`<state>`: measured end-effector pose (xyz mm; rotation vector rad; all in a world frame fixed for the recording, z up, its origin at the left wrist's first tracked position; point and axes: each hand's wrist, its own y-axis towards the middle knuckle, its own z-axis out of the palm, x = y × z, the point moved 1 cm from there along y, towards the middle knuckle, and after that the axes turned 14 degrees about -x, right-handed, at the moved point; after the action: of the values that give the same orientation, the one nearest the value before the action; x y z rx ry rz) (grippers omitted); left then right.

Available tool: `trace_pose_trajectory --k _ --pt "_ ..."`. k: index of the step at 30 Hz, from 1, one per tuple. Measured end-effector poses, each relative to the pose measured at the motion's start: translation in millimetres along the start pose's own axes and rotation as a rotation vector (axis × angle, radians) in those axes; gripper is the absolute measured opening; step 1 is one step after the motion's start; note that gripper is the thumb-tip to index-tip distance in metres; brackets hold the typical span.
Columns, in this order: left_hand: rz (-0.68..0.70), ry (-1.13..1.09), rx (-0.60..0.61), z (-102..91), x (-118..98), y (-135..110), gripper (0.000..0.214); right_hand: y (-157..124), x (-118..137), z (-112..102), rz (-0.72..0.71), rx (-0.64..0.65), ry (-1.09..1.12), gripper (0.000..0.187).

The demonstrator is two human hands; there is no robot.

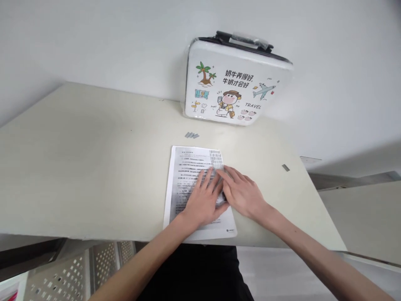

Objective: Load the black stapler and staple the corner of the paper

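A printed sheet of paper [188, 167] lies on the cream table [94, 167] near its front edge. My left hand [202, 200] rests flat on the sheet with fingers stretched out. My right hand [242, 192] lies beside it on the sheet's right part, fingers extended and touching the left hand's fingers. Something small and grey shows between the two hands; I cannot make out what it is.
A white carry case [232, 83] with cartoon prints and a black handle leans against the wall at the back. Small grey strips of staples [191, 135] lie behind the sheet, and another grey piece [285, 167] lies to the right. The table's right edge drops off beyond.
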<state>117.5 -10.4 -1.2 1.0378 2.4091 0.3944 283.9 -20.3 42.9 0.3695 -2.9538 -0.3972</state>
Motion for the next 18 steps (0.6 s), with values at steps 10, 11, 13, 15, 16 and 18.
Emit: trace_pose_trajectory --k 10,11,13,15,16,18 --pt "0.011 0.025 -0.004 -2.2 2 0 0.076 3 11 7 -0.006 -0.030 -0.038 0.052" --pt "0.009 0.027 -0.008 -1.7 2 0 0.076 4 9 4 0.010 -0.031 -0.009 0.051" --pt "0.003 0.029 -0.020 -0.6 2 -1 0.076 3 3 -4 0.065 -0.047 0.082 0.049" --pt "0.002 0.029 -0.034 -0.1 2 -2 0.077 -2 -4 -12 0.095 -0.082 0.225 0.047" --pt "0.003 0.030 -0.042 -0.4 3 -3 0.076 -7 -8 -16 0.069 -0.094 0.301 0.046" --pt "0.005 0.035 -0.048 -2.2 2 -4 0.075 -20 -15 -21 -0.033 -0.107 0.407 0.041"
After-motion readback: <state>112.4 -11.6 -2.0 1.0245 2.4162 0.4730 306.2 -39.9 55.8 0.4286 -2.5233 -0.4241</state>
